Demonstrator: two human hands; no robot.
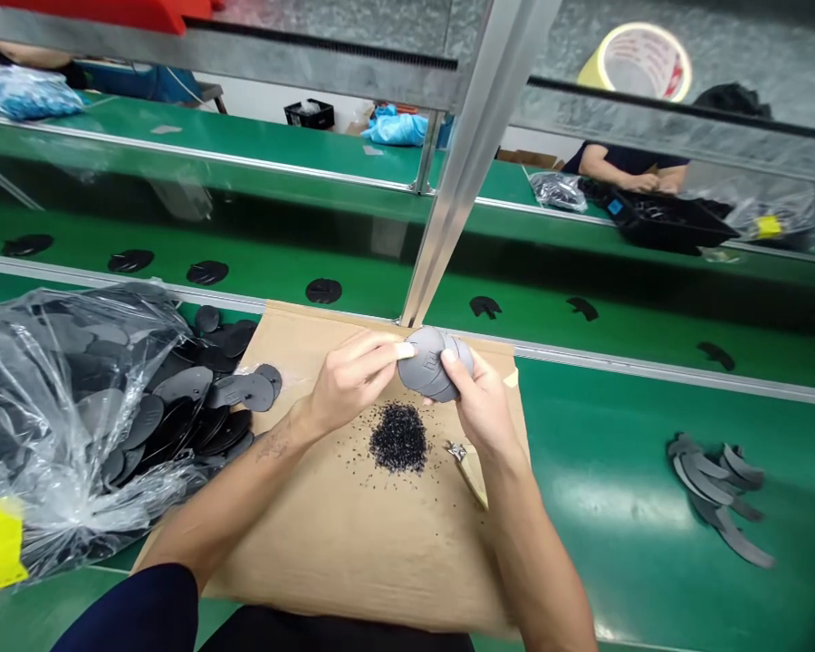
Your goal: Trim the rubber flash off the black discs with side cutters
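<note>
Fingers of the R hand (482,398) held a small fan of gray discs (422,362), thumb on the front & the other fingers prob. behind, so the stack wouldn't slip. Fingers of the L hand (354,378) were narrow, pinching the left edge of the front disc, prob. to keep it steady. How hard they pinched, can't tell.

Gray discs were up in the air, near the far edge of the cardboard (353,552), just above a heap of tiny black bits (399,439). Cardboard prob. lay there so bits stayed off the green tabletop (598,435). Cutters (475,478) lay on it by the R wrist, partly hid, prob. so they were quick to grab.

On the L, a big clear bag (47,389) w/ lots of dark discs sat close to the L arm, some of them spilling onto the cardboard, maybe for easy reach. Curved pcs (710,493) made their own pile way over on the R, prob. so they didn't mix w/ the round ones. Past the metal rail (584,359), flat black pcs (323,290) lay spaced out on a green strip (380,281).
</note>
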